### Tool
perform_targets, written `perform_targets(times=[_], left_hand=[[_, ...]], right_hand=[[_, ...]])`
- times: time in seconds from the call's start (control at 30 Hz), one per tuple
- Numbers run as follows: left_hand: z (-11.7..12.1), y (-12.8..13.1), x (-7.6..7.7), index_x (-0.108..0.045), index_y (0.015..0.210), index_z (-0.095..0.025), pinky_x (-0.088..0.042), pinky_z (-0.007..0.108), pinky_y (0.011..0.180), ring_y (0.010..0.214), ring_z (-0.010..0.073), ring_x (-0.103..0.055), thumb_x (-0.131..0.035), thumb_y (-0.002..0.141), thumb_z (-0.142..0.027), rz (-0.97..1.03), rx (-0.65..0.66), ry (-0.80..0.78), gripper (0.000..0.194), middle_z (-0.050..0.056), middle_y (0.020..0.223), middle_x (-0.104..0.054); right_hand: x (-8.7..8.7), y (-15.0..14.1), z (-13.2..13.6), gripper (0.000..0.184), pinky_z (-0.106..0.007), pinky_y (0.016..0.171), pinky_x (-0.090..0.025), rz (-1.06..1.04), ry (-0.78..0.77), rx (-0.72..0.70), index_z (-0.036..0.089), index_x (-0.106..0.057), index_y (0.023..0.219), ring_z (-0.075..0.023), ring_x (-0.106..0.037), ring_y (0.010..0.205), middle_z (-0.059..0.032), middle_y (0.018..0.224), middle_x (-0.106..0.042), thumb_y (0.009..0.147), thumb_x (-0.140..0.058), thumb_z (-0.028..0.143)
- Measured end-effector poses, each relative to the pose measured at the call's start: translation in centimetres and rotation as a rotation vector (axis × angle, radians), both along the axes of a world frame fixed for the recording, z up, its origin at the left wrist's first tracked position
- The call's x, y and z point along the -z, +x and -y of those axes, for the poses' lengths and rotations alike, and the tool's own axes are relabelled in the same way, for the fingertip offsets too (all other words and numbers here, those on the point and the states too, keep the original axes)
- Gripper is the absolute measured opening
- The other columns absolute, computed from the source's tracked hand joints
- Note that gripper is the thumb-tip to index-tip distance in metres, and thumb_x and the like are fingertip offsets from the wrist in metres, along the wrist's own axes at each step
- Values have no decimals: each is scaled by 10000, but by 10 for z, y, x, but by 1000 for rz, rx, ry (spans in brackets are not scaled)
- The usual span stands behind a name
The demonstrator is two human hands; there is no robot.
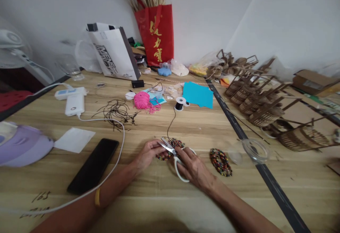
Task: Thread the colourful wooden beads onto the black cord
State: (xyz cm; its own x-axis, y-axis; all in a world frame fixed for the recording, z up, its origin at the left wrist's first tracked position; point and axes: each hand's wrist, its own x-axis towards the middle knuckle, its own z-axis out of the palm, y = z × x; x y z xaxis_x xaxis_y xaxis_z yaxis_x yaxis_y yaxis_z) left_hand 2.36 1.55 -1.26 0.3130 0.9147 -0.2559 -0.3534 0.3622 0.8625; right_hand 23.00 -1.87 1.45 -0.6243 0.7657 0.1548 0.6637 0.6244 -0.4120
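Observation:
My right hand [195,167] grips white-handled scissors [178,167] low at the table's centre, their blades pointing up-left toward my left hand [149,151]. My left hand pinches a string of multicoloured beads [176,143] that lies on the wooden table [186,194]. A thin black thread [171,123] runs from the beads up to a black spool [180,103]. A second beaded loop [220,161] rests just right of my right hand, untouched.
A black phone [93,165] and white cable [117,162] lie to the left, with a power bank [74,104] and tangled black cord [117,112]. Pink yarn [142,100], blue paper [198,94], a clear lid [255,150], wooden baskets [262,102] and a red bag [157,34] stand further back.

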Motion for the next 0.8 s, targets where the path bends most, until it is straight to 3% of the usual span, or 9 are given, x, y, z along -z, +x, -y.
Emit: perform_targets(times=[0.1, 0.2, 0.37, 0.53, 0.63, 0.8], left_hand=[[0, 0, -4, -708, 775, -95, -458, 237, 588, 582, 130, -603, -811, 593, -268, -2, -16, -15, 272, 55, 694, -700], [0, 1, -8, -706, 762, -98, -450, 229, 578, 572, 121, -597, -809, 596, -258, 11, -35, -13, 253, 48, 687, -694], [0, 0, -10, -695, 732, -103, -465, 231, 599, 583, 114, -599, -803, 603, -218, 13, -79, -4, 204, 35, 674, -687], [-4, -2, -6, -694, 707, -110, -451, 216, 550, 542, 104, -587, -820, 552, -188, 83, -125, -60, 214, 15, 611, -670], [-6, -4, -5, -694, 700, -115, -446, 222, 558, 540, 107, -585, -815, 546, -169, 105, -139, -66, 204, 8, 570, -656], [-7, -7, -8, -698, 713, -121, -451, 231, 609, 595, 106, -585, -798, 569, -154, 79, -119, -1, 179, 13, 629, -668]], right_hand=[[2, -1, -1, 273, -351, 828, -516, -66, -35, -31, 198, -504, 1195, -215, -553, 949, -117, 1117, -566, 935, -424, 181], [1, -1, -3, 280, -300, 801, -504, -241, -140, 23, 198, -525, 1191, -181, -579, 886, -92, 1050, -600, 919, -460, 202], [1, 2, -11, 343, -219, 603, -438, -539, -476, 173, 151, -589, 1134, -131, -555, 686, -28, 834, -629, 855, -564, 349], [9, 6, -20, 453, -189, 498, -320, -762, -723, 199, 127, -611, 1074, -79, -427, 566, 19, 682, -518, 768, -650, 458], [12, 7, -20, 490, -177, 441, -266, -794, -825, 178, 136, -605, 1069, -56, -351, 496, 51, 613, -447, 736, -675, 489], [6, 9, -20, 517, -161, 421, -287, -718, -954, 104, 159, -597, 1078, -50, -366, 486, 59, 612, -451, 709, -691, 509]])
